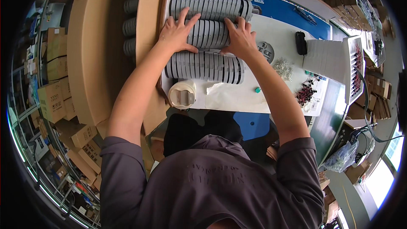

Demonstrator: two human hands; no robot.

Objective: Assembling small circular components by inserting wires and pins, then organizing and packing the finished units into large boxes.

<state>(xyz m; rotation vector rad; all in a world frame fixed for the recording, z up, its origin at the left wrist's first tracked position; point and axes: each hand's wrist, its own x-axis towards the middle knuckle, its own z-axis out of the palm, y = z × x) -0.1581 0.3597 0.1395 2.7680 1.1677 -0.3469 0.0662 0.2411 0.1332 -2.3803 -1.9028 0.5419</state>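
Note:
Thin grey round discs stand on edge in several long rows on the white worktop. My left hand (pixel 178 34) and my right hand (pixel 241 38) grip one row of grey discs (pixel 207 34) near its two ends. On each hand the thumb is on the near side and the fingers reach over to the far side. Nearer to me lies another row of discs (pixel 203 66), just below my hands. Beyond them are two further rows (pixel 210 7). The row's underside is hidden, so I cannot tell whether it touches the worktop.
Left of the worktop stands a tall open cardboard box (pixel 97 51) with more disc rows inside. A lidded cup (pixel 182 94) is at the near edge. To the right are a flat grey disc (pixel 266 52), small loose parts (pixel 283 68), dark red pieces (pixel 306 93) and stacked white trays (pixel 326 57).

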